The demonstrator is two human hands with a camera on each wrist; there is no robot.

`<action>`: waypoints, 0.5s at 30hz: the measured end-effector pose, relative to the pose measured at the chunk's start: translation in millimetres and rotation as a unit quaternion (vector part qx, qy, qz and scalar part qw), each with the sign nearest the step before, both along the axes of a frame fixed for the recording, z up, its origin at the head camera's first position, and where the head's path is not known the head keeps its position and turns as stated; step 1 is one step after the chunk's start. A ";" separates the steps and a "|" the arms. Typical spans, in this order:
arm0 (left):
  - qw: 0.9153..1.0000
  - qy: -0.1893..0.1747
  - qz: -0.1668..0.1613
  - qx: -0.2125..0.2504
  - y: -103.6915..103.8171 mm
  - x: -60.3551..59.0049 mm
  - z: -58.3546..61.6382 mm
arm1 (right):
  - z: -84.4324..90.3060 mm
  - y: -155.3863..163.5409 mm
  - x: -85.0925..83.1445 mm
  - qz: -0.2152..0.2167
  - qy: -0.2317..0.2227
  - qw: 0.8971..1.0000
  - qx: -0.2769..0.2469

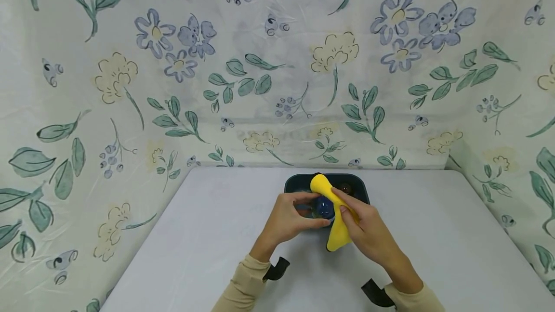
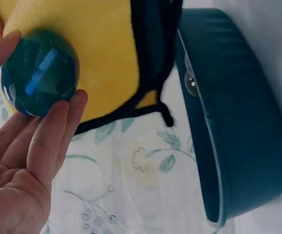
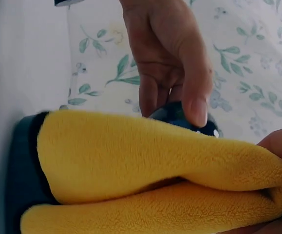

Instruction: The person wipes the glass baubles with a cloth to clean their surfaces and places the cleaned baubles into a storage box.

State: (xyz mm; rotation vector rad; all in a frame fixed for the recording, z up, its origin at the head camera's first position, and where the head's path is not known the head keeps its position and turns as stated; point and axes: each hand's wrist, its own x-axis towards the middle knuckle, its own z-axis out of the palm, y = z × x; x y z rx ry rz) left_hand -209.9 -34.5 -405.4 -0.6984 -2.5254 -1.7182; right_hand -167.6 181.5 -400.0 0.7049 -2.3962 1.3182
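**Blue ball wiped over dark tub**

No writing is readable anywhere. The left hand (image 1: 289,220) pinches a glossy blue ball (image 2: 38,73) above the dark teal tub (image 1: 355,188) on the bench (image 1: 433,235). The right hand (image 1: 368,230) grips a folded yellow cloth (image 1: 336,215), which hides part of the ball.
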 end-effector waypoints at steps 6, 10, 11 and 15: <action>1.000 0.015 -0.019 0.004 2.7 5.7 3.9 | 1.0 7.8 -3.0 0.020 -0.035 0.999 -0.005; 1.000 0.020 -0.022 0.010 2.5 7.6 5.7 | 0.8 11.5 -4.7 0.035 -0.070 0.997 -0.018; 0.999 0.021 -0.025 0.012 2.2 8.0 6.3 | 0.4 12.3 -5.3 0.038 -0.078 0.996 -0.023; 0.999 0.032 -0.037 0.021 0.7 9.2 8.2 | -2.1 14.9 -8.4 0.053 -0.108 0.992 -0.045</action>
